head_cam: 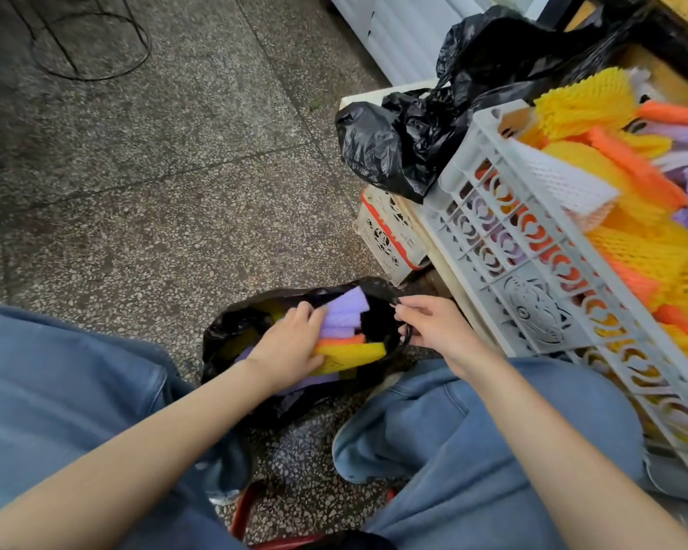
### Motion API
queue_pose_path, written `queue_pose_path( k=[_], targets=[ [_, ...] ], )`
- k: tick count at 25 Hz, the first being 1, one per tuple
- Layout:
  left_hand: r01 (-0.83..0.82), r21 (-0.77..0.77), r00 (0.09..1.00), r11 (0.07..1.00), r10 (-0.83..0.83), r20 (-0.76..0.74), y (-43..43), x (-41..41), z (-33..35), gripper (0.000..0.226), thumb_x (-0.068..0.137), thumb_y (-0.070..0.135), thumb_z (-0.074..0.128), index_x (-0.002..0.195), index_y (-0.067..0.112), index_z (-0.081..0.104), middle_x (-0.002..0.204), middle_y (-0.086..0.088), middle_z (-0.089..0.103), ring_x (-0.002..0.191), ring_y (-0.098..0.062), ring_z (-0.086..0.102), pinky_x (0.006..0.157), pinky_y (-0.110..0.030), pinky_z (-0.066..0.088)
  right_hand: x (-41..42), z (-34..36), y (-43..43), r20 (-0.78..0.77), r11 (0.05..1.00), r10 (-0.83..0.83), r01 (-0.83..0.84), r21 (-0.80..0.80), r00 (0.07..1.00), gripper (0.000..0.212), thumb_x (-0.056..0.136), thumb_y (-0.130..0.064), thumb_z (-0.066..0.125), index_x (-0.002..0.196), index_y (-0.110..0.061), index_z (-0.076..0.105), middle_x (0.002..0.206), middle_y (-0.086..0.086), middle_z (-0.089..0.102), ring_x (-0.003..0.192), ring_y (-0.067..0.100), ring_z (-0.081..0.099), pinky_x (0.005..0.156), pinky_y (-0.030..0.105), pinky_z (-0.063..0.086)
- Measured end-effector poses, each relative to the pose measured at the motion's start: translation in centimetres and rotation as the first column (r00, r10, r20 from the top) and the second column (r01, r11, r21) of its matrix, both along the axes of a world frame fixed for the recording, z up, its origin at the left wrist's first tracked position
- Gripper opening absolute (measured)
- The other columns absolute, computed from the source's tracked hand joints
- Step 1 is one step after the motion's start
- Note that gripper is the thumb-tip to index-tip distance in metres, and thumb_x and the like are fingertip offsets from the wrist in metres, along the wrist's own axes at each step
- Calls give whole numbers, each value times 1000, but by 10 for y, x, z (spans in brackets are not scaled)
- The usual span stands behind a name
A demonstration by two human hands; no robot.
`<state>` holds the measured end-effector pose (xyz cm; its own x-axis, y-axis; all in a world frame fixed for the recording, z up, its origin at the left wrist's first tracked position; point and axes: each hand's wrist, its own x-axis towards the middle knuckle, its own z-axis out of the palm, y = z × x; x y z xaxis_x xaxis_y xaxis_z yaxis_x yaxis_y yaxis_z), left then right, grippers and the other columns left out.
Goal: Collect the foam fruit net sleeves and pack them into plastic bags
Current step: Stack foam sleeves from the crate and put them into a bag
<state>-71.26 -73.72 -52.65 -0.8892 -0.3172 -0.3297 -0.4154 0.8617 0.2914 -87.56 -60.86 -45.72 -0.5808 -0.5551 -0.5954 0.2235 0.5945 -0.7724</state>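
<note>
Your jeans-clad knees (493,422) flank the black bag (223,331), which stands open on the floor. Your left hand (290,345) grips the stack of foam sleeves (348,331) at the bag's mouth. Its long axis runs rightward from your curled fingers toward your right hand (433,325), which pinches the rim (378,285).

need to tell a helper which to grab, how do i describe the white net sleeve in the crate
Find the white plastic crate on the right, heaped with foam sleeves. Inside its left wall, on top of the pile, lies the white net sleeve. Its immediate neighbours are yellow and orange.
</note>
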Motion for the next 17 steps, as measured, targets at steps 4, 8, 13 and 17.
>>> queue_pose_path(
  k=[4,8,13,17],
  targets=[
    [111,319,992,941,-124,22,14,-3,-8,75,86,36,62,147,14,24,134,-9,38,124,-25,43,99,-30,32,-4,1,2,-7,1000,-9,9,9,1000,14,94,-6,52,105,-14,56,78,0,60,61,8,54,57,17,50],
    [165,224,955,961,-212,208,-10,11,-19,69,85,34,61,144,17,29,128,-10,41,122,-27,44,97,-32,38,-15,-1,11,-15,997,4,-2,79,1000,12,95,-6,51,93,-16,57,78,1,58,62,10,52,57,18,49],
    [144,23,985,989,-145,89,-19,3,-16,64,83,36,60,137,13,35,124,-10,47,117,-27,49,93,-37,42,-20,-7,14,-4,995,-22,22,101,1000,14,95,-5,51,104,-12,57,82,3,58,62,10,51,52,15,48],
    [91,32,982,995,-84,-169,6,-25,-35,60,83,35,66,131,6,44,122,-13,53,112,-33,54,90,-40,46,-18,-9,10,6,996,-8,7,88,1000,23,93,-6,54,116,-8,55,94,10,61,66,9,55,54,13,50]
  ],
)
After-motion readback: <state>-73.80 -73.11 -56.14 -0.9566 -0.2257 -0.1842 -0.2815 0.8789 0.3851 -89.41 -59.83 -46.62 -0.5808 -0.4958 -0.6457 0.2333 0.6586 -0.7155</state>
